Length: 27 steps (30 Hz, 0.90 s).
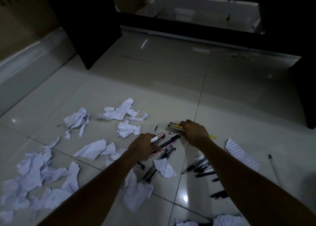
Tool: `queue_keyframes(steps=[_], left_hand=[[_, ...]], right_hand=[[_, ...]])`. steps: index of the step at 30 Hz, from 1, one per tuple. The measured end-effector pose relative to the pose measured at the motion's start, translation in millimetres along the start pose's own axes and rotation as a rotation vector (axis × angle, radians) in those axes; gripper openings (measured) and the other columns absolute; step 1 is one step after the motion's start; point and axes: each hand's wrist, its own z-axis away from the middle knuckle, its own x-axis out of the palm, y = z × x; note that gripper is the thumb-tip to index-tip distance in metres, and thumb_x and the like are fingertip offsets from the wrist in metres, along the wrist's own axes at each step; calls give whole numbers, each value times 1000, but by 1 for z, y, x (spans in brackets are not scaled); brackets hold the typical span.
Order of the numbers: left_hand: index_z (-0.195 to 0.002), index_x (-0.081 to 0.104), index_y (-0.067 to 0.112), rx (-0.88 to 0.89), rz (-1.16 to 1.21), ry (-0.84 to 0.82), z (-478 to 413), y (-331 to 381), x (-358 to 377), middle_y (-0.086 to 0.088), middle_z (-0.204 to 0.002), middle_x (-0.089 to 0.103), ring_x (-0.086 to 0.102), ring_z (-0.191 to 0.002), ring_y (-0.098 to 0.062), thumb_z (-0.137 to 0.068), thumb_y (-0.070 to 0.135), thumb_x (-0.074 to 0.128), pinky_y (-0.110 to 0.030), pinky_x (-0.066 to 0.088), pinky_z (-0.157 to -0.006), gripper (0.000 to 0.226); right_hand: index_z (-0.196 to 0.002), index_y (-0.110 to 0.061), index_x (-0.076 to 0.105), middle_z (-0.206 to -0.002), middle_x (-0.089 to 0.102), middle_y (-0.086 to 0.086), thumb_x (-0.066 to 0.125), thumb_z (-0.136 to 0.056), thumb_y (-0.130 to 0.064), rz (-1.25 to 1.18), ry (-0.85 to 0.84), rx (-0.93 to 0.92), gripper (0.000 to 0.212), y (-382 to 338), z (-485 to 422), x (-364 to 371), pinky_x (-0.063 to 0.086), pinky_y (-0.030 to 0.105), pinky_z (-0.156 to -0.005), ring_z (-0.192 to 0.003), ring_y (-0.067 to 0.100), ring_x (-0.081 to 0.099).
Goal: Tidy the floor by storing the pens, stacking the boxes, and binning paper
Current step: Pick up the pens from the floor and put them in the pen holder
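Pens (171, 139): black, pink, white barrels bunched in left grip (142, 146).

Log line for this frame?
left hand: grips pen bundle | right hand: grips yellow pens | crumpled paper: on floor

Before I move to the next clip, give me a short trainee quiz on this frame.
1. True or false: the left hand holds several pens.
2. The right hand grips: A box, B yellow pens, C nothing?
3. Fill in: crumpled paper lies on the ____.
Key: 1 true; 2 B; 3 floor.
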Motion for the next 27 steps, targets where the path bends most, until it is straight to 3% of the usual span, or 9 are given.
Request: queue_keyframes(steps=[2,6,10,12,17,19,21,23,27], left_hand=[[-94,62,19,11,-43,-6,1,4,6,-5,-88,68,66,-82,-22,-66,51,64,-30,51,-70,42],[-87,61,15,53,-118,20,1,10,9,-10,-88,67,64,-82,-26,-76,36,63,-32,48,-70,24],[-102,55,9,37,-375,-2,5,13,18,-13,-102,61,60,-94,-31,-80,34,56,-29,42,-71,33],[-107,51,6,23,-384,-9,7,15,19,-16,-105,58,59,-95,-33,-85,29,57,-32,44,-74,32],[-99,53,8,39,-100,-47,10,9,10,-14,-87,66,63,-73,-28,-89,27,58,-33,50,-65,22],[-101,50,8,36,-67,-53,16,12,11,-10,-81,64,62,-69,-25,-91,24,56,-29,45,-61,20],[-104,44,9,19,-45,-66,20,14,13,-6,-78,61,61,-67,-24,-91,20,55,-27,44,-57,19],[-111,40,9,4,-11,-75,22,17,12,-6,-78,60,62,-65,-23,-90,17,55,-29,46,-55,27],[-139,21,12,-50,90,-46,23,28,5,-11,-91,64,59,-66,-20,-88,17,57,-28,46,-56,63]], right_hand=[[-123,-18,50,-118,53,9,50,-95,-32,8,6,11,32,0,5,2,48,39,-80,-105,30,57],[-121,-11,50,-121,52,11,50,-93,-20,100,11,22,29,1,13,3,47,39,-82,-113,29,51],[-121,-4,46,-123,50,16,48,-89,-8,179,-2,80,33,-3,27,5,46,40,-84,-113,32,48],[-124,-3,44,-124,50,17,47,-89,-11,126,6,110,36,1,33,0,46,41,-86,-113,33,48],[-124,-2,46,-124,54,19,43,-97,-31,-163,-104,240,40,34,40,-30,43,41,-94,-114,36,53],[-118,-4,49,-108,59,14,39,-99,-35,-332,-199,287,37,40,45,-37,45,35,-84,-101,32,57],[-105,-8,49,-81,54,4,36,-101,-34,-532,-274,327,29,37,51,-42,43,26,-62,-79,24,56],[-99,-8,47,-72,49,2,33,-102,-32,-659,-299,370,28,29,57,-47,38,25,-54,-64,16,49],[-96,-2,46,-76,55,12,33,-103,-28,-1040,-311,481,29,16,68,-43,55,38,-58,-59,20,60]])
